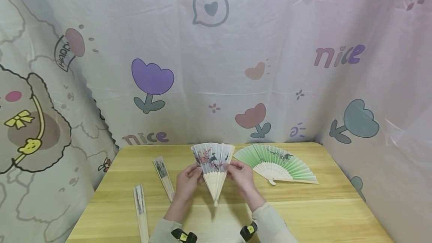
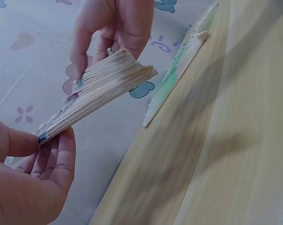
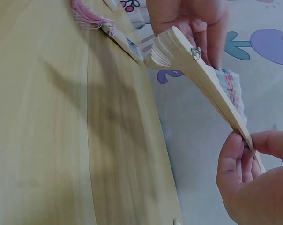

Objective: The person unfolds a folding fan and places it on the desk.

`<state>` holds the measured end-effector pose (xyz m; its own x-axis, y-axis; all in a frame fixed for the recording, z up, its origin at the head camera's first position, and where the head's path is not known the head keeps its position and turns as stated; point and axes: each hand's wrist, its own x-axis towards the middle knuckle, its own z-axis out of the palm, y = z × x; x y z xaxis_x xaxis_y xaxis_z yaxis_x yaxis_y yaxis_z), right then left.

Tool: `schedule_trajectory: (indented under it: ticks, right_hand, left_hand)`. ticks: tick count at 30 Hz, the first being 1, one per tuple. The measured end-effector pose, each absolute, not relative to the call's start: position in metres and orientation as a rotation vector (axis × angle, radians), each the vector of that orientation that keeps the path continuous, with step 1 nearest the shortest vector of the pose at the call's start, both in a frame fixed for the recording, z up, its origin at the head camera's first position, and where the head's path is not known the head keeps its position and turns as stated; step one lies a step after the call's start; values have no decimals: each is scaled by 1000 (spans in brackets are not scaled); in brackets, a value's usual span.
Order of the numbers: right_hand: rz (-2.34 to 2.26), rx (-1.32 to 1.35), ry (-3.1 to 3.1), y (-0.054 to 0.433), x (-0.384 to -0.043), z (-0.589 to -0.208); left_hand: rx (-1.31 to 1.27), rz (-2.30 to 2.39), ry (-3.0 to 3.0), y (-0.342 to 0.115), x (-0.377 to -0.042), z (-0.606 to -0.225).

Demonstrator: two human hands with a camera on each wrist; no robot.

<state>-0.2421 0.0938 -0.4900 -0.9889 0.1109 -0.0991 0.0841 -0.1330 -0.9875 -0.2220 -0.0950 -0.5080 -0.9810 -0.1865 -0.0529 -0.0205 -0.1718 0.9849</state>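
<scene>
A partly spread folding fan [image 1: 213, 160] with pale blue-grey cloth, pink blossoms and a dark bird is held up over the table, its rivet end pointing down. My left hand [image 1: 188, 183] pinches the left outer rib between thumb and fingers. On the other side my right hand [image 1: 242, 177] pinches the right outer rib the same way. In the left wrist view the fan's wooden ribs [image 2: 108, 82] show edge-on between both hands. The right wrist view shows the metal rivet [image 3: 196, 53] near the narrow end.
A fully spread green fan [image 1: 283, 162] lies at the back right of the wooden table [image 1: 320, 213]. Two folded fans lie at the left, one nearer the back [image 1: 163, 177] and one nearer the front [image 1: 140, 213]. A pink tassel [image 3: 90, 18] shows in the right wrist view. Printed cloth [image 1: 209, 66] hangs behind.
</scene>
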Motion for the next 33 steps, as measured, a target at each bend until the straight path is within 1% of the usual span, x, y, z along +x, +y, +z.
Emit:
schedule_trajectory:
  ticks: [22,33]
  right_hand:
    - [2441,-351,-1812,105,-239,-488]
    - [2464,-402,-1710,109,-242,-487]
  left_hand:
    - [344,-2506,-1700,-105,-224,-506]
    - [346,-2528,-1611,-108,-223,-505]
